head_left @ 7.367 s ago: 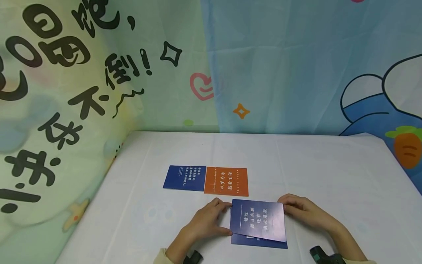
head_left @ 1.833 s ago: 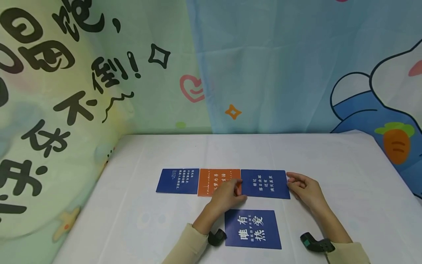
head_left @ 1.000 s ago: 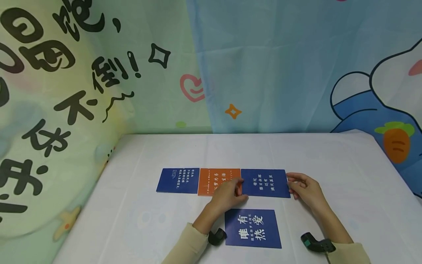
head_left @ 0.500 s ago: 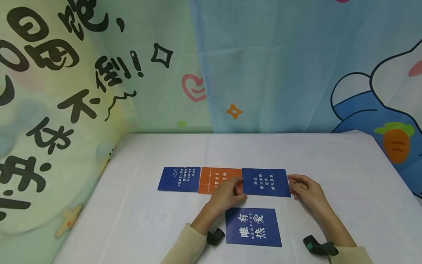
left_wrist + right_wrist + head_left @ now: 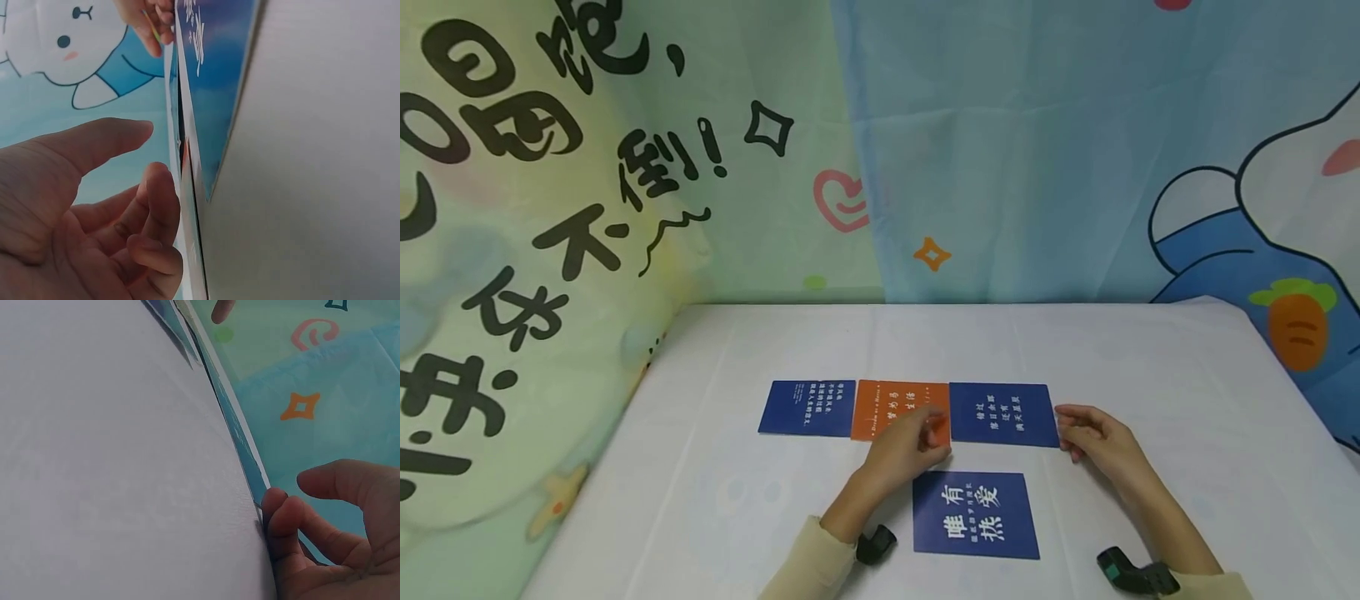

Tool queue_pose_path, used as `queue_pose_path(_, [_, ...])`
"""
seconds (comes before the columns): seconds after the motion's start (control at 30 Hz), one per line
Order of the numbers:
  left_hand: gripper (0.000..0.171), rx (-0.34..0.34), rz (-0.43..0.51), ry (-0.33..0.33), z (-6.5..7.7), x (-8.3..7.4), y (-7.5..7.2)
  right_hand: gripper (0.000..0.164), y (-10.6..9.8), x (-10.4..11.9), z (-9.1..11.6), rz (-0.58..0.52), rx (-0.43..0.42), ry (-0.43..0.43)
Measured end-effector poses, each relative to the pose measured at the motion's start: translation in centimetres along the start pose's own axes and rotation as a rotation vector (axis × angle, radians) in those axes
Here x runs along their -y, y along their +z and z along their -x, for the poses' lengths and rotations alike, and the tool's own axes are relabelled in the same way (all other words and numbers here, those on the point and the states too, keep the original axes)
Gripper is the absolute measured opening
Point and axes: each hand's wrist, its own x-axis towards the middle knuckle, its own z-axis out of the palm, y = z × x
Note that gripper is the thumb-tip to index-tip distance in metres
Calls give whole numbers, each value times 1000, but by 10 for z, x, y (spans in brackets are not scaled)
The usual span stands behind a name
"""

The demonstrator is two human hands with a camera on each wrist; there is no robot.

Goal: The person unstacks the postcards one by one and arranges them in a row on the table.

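Three cards lie flat in a row on the white table in the head view: a blue card (image 5: 784, 417) with white writing at the left, an orange card (image 5: 871, 410) in the middle, and a second blue card (image 5: 1037, 417) at the right. My left hand (image 5: 898, 454) hovers over the orange card and covers part of it; in the left wrist view its thumb and fingers stand apart with nothing between. Just off the right blue card's outer edge is my right hand (image 5: 1097, 437), its fingers loosely bent and its thumb apart from them.
Nearer the body, another blue card (image 5: 973, 533) with large white characters lies below the row, beside the left forearm. Dark cameras are strapped at both wrists. Behind the white tabletop (image 5: 1150, 358) hangs a printed cloth (image 5: 1037, 167) with cartoon drawings.
Both hands earlier held the blue card above the lower one; it now lies at the row's right end. Lately the left hand drew back from its edge and the right hand slid slightly nearer.
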Motion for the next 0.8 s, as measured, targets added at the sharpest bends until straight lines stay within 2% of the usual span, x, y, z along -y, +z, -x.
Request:
queue_pose_path(0.13, [49, -7, -20, -6, 5, 0, -3, 48, -1, 0, 4, -23, 38, 11])
queue_pose_path(0.5, [51, -5, -38, 2, 19, 2, -10, 48, 1, 2, 12, -28, 69, 21])
queue_pose_path(0.6, [51, -3, -33, -2, 23, 2, -12, 41, 2, 3, 16, 32, 100, -44])
queue_pose_path(0.73, [52, -1, -36, -2, 29, 3, -13, 33, 3, 4, 20, 112, 195, -180])
queue_pose_path(0.8, [52, 0, -36, -2, 31, 3, -14, 31, 4, 5, 22, 136, 238, -219])
